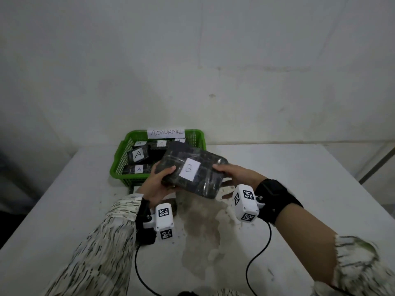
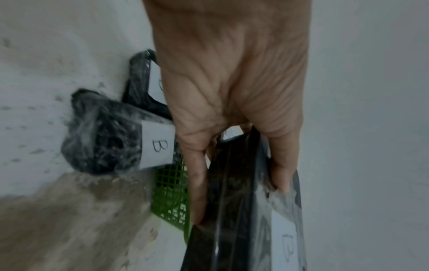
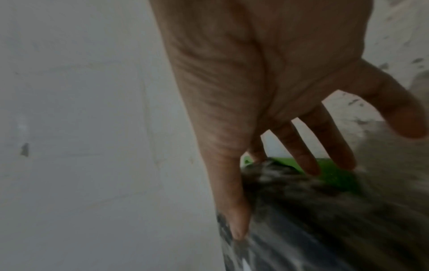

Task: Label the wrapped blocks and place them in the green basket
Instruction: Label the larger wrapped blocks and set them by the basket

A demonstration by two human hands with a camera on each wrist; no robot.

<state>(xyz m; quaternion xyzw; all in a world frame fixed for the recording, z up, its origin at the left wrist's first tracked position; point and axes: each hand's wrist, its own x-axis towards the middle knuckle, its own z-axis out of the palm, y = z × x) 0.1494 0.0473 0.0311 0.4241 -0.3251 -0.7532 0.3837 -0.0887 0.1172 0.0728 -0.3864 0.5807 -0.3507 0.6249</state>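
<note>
You hold a large wrapped block (image 1: 192, 171) between both hands, above the bench (image 1: 299, 167) at the near right corner of the green basket (image 1: 119, 161). The block is black, film-wrapped, tilted, and carries a white label marked B (image 1: 189, 168) on its upper face.

Your left hand (image 1: 158, 182) grips the block's left end, thumb on top and fingers (image 2: 197, 183) curled along the underside. Your right hand (image 1: 237, 175) takes the right end: the thumb presses the top edge, and the fingers (image 3: 301, 152) in the right wrist view lie fairly straight and spread beneath the block. That view is blurred, so the exact contact cannot be judged.

Inside the basket lie several smaller wrapped blocks labelled A (image 1: 138, 155). A paper sign (image 1: 166, 132) is fixed to the basket's far rim.

The left wrist view shows two more wrapped blocks marked B (image 2: 116, 143) lying on the bench just beside the basket's mesh wall.
</note>
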